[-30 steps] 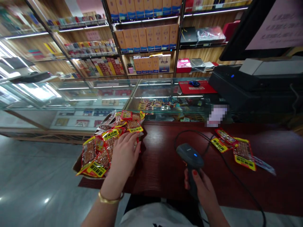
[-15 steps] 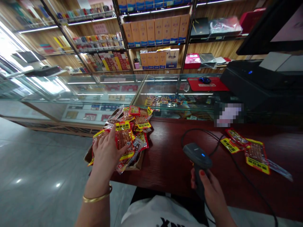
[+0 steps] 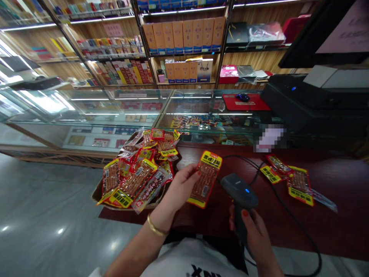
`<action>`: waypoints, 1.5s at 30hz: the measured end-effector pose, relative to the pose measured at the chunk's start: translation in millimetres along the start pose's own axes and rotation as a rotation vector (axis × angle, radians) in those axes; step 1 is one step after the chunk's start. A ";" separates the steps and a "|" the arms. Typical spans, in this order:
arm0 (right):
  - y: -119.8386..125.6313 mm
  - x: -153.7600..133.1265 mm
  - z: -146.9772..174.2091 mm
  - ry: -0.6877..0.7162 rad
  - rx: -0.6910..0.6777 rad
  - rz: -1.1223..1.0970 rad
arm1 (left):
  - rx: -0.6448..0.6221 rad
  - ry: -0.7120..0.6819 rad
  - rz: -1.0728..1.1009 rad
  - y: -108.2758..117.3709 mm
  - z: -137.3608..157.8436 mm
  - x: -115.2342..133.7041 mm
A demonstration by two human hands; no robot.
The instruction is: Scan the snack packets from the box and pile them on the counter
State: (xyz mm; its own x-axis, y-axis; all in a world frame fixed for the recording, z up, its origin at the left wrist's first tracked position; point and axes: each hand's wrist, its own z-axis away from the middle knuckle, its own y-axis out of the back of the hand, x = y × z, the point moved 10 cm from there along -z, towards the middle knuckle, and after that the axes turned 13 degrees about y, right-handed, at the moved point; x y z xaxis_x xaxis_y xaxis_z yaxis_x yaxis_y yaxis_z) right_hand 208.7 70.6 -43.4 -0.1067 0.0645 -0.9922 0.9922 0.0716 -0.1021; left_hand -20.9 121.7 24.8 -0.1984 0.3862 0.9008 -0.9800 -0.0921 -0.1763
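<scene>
Two hands are in use in the head view, each with a narrowed grip around one item. The left hand holds a snack packet by its left edge, thumb on top; the packet is tilted, its yellow top end away from the body, and is positioned above the table, between the box and the scanner. A gold bracelet encircles the left wrist. The right hand holds the handle of the black scanner, fingers wrapped around it and thumb resting on the near side. The scanner head is located just beside the held packet, not touching it; a blue light is lit on its upper face. A black cable runs across the table. The open cardboard box stands at the left end of the table, heaped with packets of the same red and yellow type plus several clear ones. A small group of loose packets lies on the table to the right of the scanner, well apart from the box. Beyond the table is a glass display case, carrying a red mat with a computer mouse on it.
</scene>
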 end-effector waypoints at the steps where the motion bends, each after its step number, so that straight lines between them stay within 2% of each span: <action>1: 3.1 -1.0 -0.2 0.013 0.007 0.013 | -0.050 0.084 0.069 -13.6 -17.0 -20.7; 4: 11.5 2.1 0.4 -0.006 0.008 0.043 | -0.074 0.280 0.235 -28.7 -58.9 -72.2; 6: 13.6 4.1 1.1 -0.027 -0.021 0.075 | -0.051 0.338 0.308 -24.9 -75.5 -89.5; 8: 11.8 4.1 1.9 -0.033 -0.072 0.113 | -0.051 0.363 0.348 -18.8 -82.8 -94.8; 11: 7.6 3.8 2.9 -0.044 -0.119 0.160 | -0.126 0.367 0.303 -15.5 -83.6 -92.3; 14: 3.0 5.4 3.0 -0.063 -0.142 0.196 | -0.168 0.277 0.200 -11.7 -83.0 -85.9; 18: -2.7 7.1 1.2 -0.057 -0.196 0.216 | -0.053 0.091 0.160 6.1 -85.6 -76.8; 27: -3.7 11.2 3.7 -0.064 -0.294 0.223 | 0.124 -0.004 0.134 22.4 -84.4 -78.3; 34: -4.6 8.2 12.3 -0.073 -0.367 0.266 | 0.176 -0.060 0.010 19.5 -82.7 -70.9; 45: 0.7 5.2 7.9 -0.061 -0.352 0.320 | 0.167 -0.075 -0.015 18.7 -84.5 -70.7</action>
State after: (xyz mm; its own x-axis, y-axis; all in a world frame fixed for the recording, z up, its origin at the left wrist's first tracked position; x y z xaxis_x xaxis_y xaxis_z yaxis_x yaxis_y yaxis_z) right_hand 209.4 63.1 -49.2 0.2151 0.0802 -0.9733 0.8912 0.3914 0.2293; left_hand -26.5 170.2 -75.6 -0.1755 0.3201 0.9310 -0.9657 -0.2400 -0.0995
